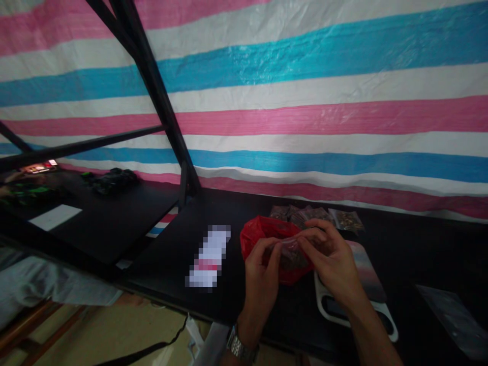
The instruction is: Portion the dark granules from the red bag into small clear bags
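Observation:
A small clear zip bag (290, 258) is stretched between my two hands, its top strip held level. My left hand (262, 272), with a metal watch on the wrist, pinches one end of the strip. My right hand (331, 256) pinches the other end, fingers closed. Dark contents seem to show through the bag, though I cannot make out what they are. Around and behind it spreads an open red plastic bag (253, 231). A white kitchen scale (368, 269) lies partly under my right forearm.
Several filled clear bags (346, 220) lie along the table's back. Flat clear bags (453, 310) lie at the right. A blurred-out oblong (209, 258) rests left of the red bag. A black metal frame post (163, 109) rises at left, before a striped tarp (324, 117).

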Motion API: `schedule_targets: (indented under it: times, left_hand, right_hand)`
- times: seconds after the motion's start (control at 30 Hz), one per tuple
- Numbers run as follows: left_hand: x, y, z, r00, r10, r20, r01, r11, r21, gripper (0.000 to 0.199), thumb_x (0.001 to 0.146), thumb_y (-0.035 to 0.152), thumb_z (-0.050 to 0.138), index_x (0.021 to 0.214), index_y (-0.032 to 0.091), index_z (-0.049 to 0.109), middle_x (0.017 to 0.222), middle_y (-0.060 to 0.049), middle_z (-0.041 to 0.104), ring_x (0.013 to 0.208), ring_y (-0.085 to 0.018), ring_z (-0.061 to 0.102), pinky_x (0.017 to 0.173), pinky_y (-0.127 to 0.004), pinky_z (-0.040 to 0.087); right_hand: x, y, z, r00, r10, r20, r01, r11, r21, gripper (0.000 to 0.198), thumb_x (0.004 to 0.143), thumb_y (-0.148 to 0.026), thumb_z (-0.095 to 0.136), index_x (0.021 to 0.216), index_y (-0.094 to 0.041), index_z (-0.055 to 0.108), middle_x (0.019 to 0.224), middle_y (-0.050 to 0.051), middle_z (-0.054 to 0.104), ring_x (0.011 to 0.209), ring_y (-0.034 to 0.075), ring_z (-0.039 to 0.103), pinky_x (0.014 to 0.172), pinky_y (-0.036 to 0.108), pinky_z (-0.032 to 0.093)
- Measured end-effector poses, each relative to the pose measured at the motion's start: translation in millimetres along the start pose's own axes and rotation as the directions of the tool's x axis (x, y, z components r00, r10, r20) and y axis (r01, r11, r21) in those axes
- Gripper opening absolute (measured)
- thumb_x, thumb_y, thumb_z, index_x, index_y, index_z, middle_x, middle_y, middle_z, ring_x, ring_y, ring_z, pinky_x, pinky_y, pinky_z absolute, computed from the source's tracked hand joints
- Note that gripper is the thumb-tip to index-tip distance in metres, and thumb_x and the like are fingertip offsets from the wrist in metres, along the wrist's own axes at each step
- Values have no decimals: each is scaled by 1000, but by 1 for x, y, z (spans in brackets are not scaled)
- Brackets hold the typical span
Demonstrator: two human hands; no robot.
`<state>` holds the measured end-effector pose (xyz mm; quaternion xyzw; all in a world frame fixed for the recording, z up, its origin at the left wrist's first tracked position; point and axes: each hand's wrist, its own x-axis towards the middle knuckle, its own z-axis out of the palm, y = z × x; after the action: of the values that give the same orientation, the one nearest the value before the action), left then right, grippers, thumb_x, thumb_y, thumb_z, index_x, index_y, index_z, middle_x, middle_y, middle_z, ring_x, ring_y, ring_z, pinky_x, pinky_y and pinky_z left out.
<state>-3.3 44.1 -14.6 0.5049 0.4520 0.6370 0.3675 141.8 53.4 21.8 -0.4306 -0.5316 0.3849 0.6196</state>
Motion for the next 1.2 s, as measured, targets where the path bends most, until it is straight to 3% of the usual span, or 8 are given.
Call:
schedule_targets:
  times: [0.2,0.37,0.5,0.73,0.93,1.1,1.2]
  left_hand:
    - [0,0,2,1000,-10,29,10,1000,-1,15,91,30,69,92,19,79,89,-5,79,82,-18,74,75,-26,59]
    - [1,-1,1,1000,14,22,-14,1000,1,14,92,31,71,92,19,79,88,-4,78,81,-18,73,74,-26,59]
    - [1,0,1,998,58,38,-58,998,12,12,90,28,72,93,19,79,91,-5,79,85,-19,74,79,-27,60]
    - [1,-2,1,998,-66,9,66,994,-90,18,90,36,73,92,19,77,90,-5,79,83,-19,75,77,-28,62]
    - [2,-1,-1,996,-82,21,84,990,-116,19,89,37,75,93,18,78,90,-5,80,82,-19,75,75,-27,62]
    - [3,1,-4,993,-120,13,121,984,-133,21,89,40,75,91,19,78,85,-3,79,76,-17,74,69,-25,61]
    - [3,0,-6,992,-123,15,124,984,-126,23,89,42,75,90,19,78,86,-3,79,79,-18,74,72,-26,61]
  right_hand:
    - [3,4,6,997,-51,-60,47,996,-71,27,85,-32,78,102,-27,59,81,-2,73,77,19,71,75,32,56]
    - [1,0,6,999,-24,27,28,984,-174,28,84,-31,77,108,-26,63,86,1,75,81,21,71,81,36,57]
    - [0,-5,6,999,-30,23,32,991,-129,23,85,-29,76,101,-26,60,82,-1,72,78,20,70,77,34,56]
    - [0,-3,3,998,-12,61,21,988,-152,31,86,-33,77,113,-26,63,87,0,74,83,21,69,82,35,54]
    - [-2,-4,8,998,-40,40,46,985,-169,23,84,-29,75,102,-26,61,81,-2,71,78,19,68,80,34,54]
    - [0,-1,9,995,-31,93,47,984,-174,31,87,-31,72,116,-27,61,88,-1,72,85,20,70,86,36,55]
    - [1,2,11,992,-14,123,40,978,-205,29,87,-31,73,114,-27,63,88,0,72,86,21,70,87,37,55]
